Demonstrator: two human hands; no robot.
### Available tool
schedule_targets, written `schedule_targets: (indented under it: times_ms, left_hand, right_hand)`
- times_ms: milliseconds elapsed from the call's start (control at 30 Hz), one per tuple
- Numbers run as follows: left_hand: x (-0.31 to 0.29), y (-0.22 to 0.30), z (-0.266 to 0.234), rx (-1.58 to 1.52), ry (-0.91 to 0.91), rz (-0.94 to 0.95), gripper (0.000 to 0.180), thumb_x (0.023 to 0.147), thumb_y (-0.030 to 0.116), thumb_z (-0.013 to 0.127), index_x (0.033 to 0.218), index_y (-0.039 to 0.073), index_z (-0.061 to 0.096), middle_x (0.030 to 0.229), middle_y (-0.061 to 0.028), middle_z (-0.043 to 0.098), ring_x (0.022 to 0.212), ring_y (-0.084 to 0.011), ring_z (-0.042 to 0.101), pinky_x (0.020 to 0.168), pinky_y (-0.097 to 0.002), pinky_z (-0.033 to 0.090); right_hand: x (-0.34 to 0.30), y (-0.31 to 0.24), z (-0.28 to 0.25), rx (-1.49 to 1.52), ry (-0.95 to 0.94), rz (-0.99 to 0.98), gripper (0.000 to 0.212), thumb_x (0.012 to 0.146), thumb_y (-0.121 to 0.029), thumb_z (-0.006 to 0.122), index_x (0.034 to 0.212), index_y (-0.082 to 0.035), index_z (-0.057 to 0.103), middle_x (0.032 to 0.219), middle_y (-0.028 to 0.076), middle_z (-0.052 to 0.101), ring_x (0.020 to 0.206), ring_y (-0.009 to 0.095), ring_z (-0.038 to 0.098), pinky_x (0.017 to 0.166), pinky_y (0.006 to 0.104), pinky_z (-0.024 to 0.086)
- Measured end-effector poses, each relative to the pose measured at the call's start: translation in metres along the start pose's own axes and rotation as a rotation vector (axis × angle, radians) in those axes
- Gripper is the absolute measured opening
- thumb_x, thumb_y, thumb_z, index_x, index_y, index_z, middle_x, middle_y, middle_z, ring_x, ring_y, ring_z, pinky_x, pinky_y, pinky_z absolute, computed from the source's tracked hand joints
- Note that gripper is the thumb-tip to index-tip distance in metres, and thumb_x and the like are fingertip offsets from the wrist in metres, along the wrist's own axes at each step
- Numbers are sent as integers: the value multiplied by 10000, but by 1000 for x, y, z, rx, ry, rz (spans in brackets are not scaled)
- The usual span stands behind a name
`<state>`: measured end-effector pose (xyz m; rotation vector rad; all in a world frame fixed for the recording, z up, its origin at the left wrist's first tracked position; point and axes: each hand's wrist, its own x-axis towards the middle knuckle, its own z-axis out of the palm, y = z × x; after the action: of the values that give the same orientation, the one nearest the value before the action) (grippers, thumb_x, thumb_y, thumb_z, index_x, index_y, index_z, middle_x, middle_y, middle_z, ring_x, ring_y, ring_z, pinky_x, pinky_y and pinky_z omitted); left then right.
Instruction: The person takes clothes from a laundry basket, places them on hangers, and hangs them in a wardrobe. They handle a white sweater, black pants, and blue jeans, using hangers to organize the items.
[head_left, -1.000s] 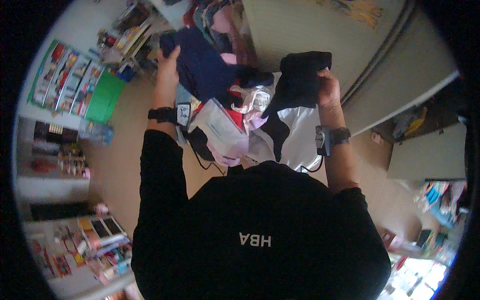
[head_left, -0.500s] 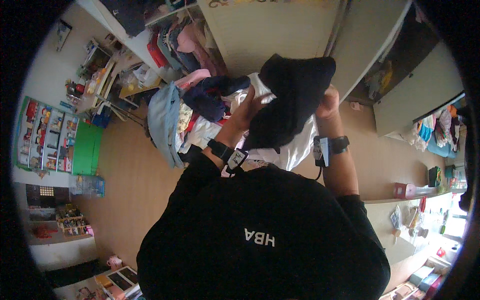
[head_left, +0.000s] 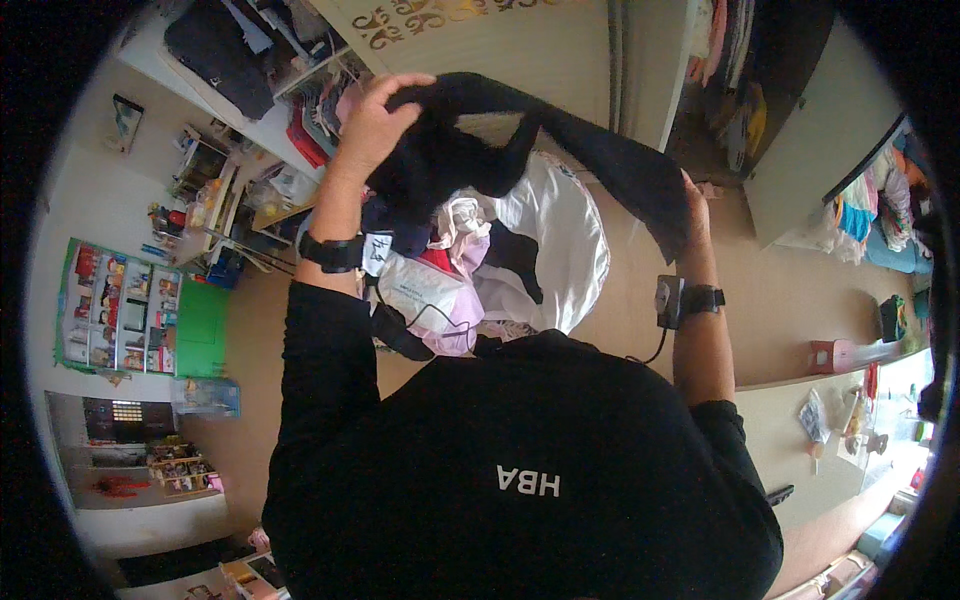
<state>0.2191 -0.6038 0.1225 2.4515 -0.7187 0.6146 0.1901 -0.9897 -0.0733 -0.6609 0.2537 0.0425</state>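
Note:
A black garment is spread wide in the air between my two hands; its exact kind I cannot make out. My left hand, far left, is closed on one end of it with the thumb and fingers curved round the cloth. At the right, lower down, my right hand grips the other end, its fingers partly behind the fabric. Below hangs the view of a heap of clothes: a white satiny cloth, a white and lilac piece, and a pale pink one. Some of the heap is hidden by the garment.
A cream wardrobe panel stands ahead, with hanging clothes on its left. On the right an open wardrobe door juts out. A green-framed shelf unit stands far left, and a pink bin sits on the right.
My hands have moved apart, the left one up and to the left, the right slightly outward. The bunched black garment is now stretched out between them. The view has shifted too.

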Motion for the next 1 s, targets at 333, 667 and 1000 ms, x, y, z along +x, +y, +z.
schedule_targets:
  times_ms: [333, 667, 1000]
  left_hand:
    - [32, 38, -26, 601, -41, -35, 219, 853, 281, 598, 1010, 130, 618, 1042, -97, 600, 971, -342, 561, 777, -391, 468]
    - [44, 64, -5, -137, -117, -332, 359, 917, 272, 536, 1179, 28, 570, 1150, -95, 601, 1086, -204, 541, 923, -301, 392]
    - [68, 81, 46, -922, -305, -354, 343, 933, 88, 453, 1271, 46, 493, 1053, -79, 625, 931, -141, 600, 830, -237, 458]
  right_hand:
    - [52, -39, -63, -231, -58, -125, 282, 858, -46, 391, 1055, -41, 593, 958, 68, 632, 828, 199, 605, 756, 308, 497]
    - [75, -59, -76, -636, 31, -239, 248, 848, -38, 419, 1044, -57, 569, 946, 41, 600, 848, 170, 556, 787, 283, 456]
    - [-20, -19, -9, -862, -970, -320, 891, 720, -2, 726, 1441, -121, 217, 1416, 102, 361, 1317, 220, 319, 1071, 368, 306]
